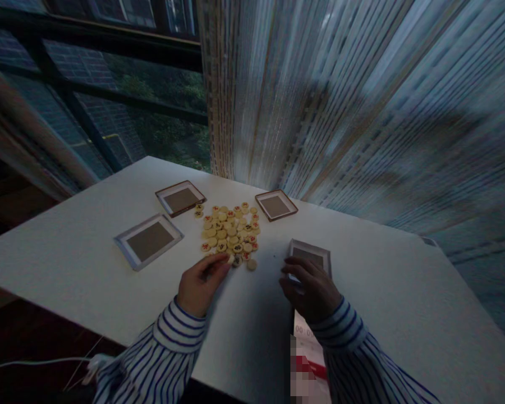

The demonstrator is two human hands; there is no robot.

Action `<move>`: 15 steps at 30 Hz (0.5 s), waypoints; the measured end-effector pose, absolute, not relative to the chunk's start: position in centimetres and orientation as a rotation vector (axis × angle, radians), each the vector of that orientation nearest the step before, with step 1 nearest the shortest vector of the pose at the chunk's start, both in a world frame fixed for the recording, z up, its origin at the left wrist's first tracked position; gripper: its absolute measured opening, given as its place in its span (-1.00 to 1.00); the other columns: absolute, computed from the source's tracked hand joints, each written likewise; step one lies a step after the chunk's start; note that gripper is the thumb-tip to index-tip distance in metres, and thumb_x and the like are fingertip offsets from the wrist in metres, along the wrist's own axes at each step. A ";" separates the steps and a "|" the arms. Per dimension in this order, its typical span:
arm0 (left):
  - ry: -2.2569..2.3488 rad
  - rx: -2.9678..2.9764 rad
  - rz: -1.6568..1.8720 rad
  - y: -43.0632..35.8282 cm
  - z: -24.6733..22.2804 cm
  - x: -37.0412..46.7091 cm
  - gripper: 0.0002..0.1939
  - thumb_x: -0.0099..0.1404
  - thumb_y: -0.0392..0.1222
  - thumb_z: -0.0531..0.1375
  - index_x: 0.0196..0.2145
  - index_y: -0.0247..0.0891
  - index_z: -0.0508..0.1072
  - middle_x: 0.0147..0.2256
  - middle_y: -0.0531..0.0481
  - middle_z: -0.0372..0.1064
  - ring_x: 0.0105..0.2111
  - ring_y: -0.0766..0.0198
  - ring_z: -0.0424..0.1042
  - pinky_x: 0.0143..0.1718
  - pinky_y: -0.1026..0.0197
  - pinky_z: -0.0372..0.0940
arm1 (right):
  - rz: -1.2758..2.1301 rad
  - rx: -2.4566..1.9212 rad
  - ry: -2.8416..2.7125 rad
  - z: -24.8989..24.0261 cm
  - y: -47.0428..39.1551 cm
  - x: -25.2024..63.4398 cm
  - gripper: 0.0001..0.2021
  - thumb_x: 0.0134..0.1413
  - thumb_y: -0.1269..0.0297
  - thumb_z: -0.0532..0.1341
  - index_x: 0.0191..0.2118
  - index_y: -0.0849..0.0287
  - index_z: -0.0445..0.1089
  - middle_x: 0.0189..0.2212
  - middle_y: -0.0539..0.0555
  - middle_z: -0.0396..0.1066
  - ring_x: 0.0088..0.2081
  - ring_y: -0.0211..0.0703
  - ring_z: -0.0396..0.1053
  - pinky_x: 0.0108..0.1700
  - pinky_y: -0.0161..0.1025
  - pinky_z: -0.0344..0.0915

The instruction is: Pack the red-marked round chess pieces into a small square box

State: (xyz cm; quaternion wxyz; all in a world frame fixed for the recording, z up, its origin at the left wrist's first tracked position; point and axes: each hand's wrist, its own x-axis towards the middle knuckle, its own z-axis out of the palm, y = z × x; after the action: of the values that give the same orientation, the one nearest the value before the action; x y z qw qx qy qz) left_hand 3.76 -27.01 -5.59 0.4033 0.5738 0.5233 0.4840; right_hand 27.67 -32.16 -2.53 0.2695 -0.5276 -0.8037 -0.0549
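A heap of round Chinese chess pieces (231, 227), pale wood with red or black characters, lies mid-table. At its near edge my left hand (202, 283) is closed, pinching a single chess piece (230, 259) between thumb and fingertips. My right hand (313, 289) hovers over the near right shallow box (329, 261), fingers loosely curled and apart. Nothing shows between those fingers, and the hand hides part of that box.
Three more shallow boxes stand around the heap: one far left (163, 196), one near left (128, 261), one far right (292, 196). A phone (305, 331) lies under my right forearm. String curtains (320, 101) and a window border the white table (88, 247).
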 end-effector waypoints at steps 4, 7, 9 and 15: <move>1.126 0.904 1.194 -26.8 -5.0 3.9 -0.53 -0.18 0.04 0.37 -0.34 -0.34 0.53 -0.47 -0.06 0.50 -0.49 0.31 0.41 -0.42 0.28 0.33 | -0.134 -1.396 -2.107 -2.1 -32.1 26.9 -0.88 0.05 0.30 0.13 -0.29 0.19 0.35 -0.26 0.19 0.42 -0.24 -0.05 0.39 -0.25 -0.09 0.37; 1.026 0.636 1.155 -26.9 -4.1 4.3 -0.55 -0.25 -0.01 0.41 -0.41 -0.37 0.53 -0.53 -0.03 0.47 -0.52 0.34 0.40 -0.50 0.35 0.30 | -0.128 -1.363 -2.115 -1.9 -32.0 26.6 -0.88 0.05 0.31 0.12 -0.29 0.19 0.35 -0.27 0.19 0.43 -0.25 -0.06 0.39 -0.26 -0.09 0.36; 0.992 0.542 1.129 -27.1 -3.3 4.7 -0.62 -0.26 -0.08 0.42 -0.48 -0.37 0.51 -0.55 -0.02 0.45 -0.54 0.35 0.40 -0.54 0.37 0.29 | -0.131 -1.352 -2.119 -1.8 -32.0 26.4 -0.89 0.05 0.31 0.13 -0.30 0.18 0.35 -0.27 0.18 0.43 -0.25 -0.07 0.39 -0.25 -0.09 0.35; 0.937 0.450 1.050 -27.5 -2.4 5.7 -0.72 -0.19 -0.17 0.40 -0.54 -0.38 0.46 -0.55 -0.02 0.45 -0.58 0.37 0.39 -0.61 0.41 0.27 | -0.134 -1.307 -2.144 -1.2 -31.8 25.5 -0.89 0.03 0.33 0.15 -0.29 0.18 0.36 -0.27 0.17 0.44 -0.26 -0.10 0.39 -0.25 -0.14 0.34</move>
State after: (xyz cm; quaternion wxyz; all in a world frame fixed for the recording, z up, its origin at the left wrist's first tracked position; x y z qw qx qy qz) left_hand 5.74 -27.53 -2.36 0.7393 0.2049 0.4270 0.4787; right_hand 25.55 -31.81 -1.23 0.3085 -0.4943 -0.8111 -0.0508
